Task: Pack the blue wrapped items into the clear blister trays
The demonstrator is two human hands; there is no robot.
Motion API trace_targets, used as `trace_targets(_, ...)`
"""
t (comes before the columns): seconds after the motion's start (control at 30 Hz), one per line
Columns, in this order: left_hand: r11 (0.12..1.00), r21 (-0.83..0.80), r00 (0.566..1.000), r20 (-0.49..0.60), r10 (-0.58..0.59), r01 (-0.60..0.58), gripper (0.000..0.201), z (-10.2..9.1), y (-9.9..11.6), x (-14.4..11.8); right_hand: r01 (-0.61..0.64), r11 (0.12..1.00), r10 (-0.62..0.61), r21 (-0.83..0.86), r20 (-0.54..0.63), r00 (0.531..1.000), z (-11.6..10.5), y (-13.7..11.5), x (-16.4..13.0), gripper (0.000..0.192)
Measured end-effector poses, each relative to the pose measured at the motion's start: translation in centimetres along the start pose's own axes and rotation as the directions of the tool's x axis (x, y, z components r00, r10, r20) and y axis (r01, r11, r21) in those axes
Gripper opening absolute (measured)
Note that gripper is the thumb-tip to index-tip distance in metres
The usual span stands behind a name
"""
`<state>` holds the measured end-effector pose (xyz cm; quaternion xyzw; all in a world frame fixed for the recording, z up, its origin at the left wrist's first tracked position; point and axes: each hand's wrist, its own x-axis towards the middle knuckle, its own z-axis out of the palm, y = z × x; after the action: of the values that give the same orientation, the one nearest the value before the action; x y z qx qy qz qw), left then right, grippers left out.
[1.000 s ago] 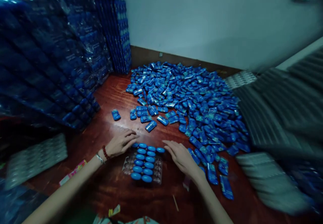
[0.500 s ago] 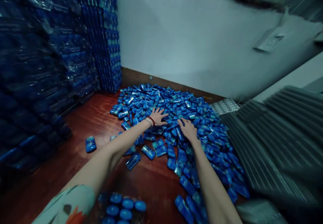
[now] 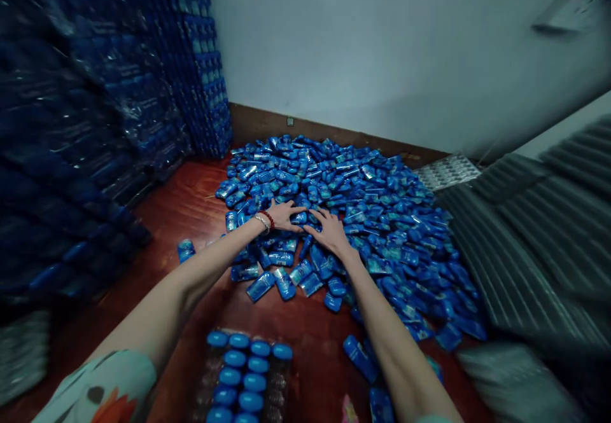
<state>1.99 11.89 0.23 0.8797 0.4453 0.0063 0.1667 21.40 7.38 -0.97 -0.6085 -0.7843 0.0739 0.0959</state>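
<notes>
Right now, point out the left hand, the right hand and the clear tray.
left hand (image 3: 282,214), head view, back of the hand on the pile.
right hand (image 3: 330,233), head view, back of the hand.
clear tray (image 3: 277,385), head view, bare right column of pockets.

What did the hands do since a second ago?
Both hands left the clear tray of blue pieces and reached forward into the pile of blue packets. The left hand and right hand now lie close together, fingers spread on the packets, with no closed grip showing. The tray, the pile and the wrapped stacks stayed put.
</notes>
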Motion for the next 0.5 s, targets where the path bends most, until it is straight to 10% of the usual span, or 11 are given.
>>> trace_targets(0.3, 0.997, 0.077, 0.996, -0.092, 0.009, -0.002, 0.072, 1.5, -1.8, -13.7, 0.377, 0.921, -0.373, -0.096, 0.059, 0.926, 1.5, -5.0, -8.2, 0.052)
trace_targets(0.5, 0.995, 0.067, 0.993, -0.09, -0.072, 0.079, 0.061, 2.4, -2.7, -22.0, 0.332, 0.933, -0.309, -0.137, 0.166, 0.936, -0.4, -6.0, -14.1, 0.039)
